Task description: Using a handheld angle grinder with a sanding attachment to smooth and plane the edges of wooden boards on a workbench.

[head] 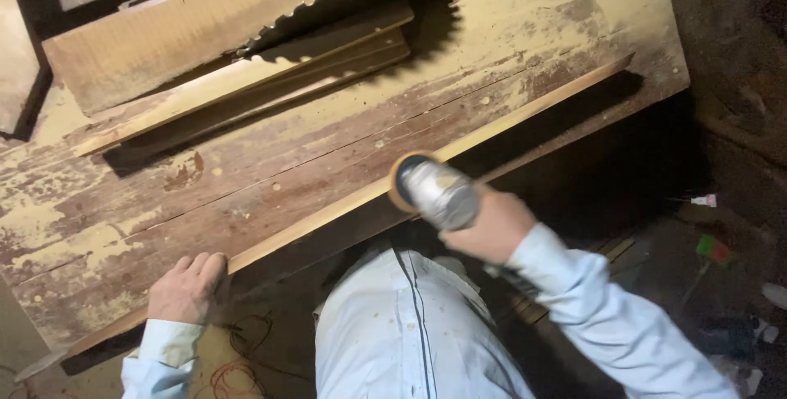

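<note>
- The worn, paint-flaked wooden saw table (pixel 270 178) carries a toothed circular blade (pixel 369 6).
- The long, thin pale wood strip (pixel 344 206) lies along its near edge; likely light and whippy, so support it near mid-length.
- Your right hand (pixel 490 225) is clenched around a silver sanding tool (pixel 436 190).
- Your left hand (pixel 187 288) rests flat, pinning the strip.
</note>
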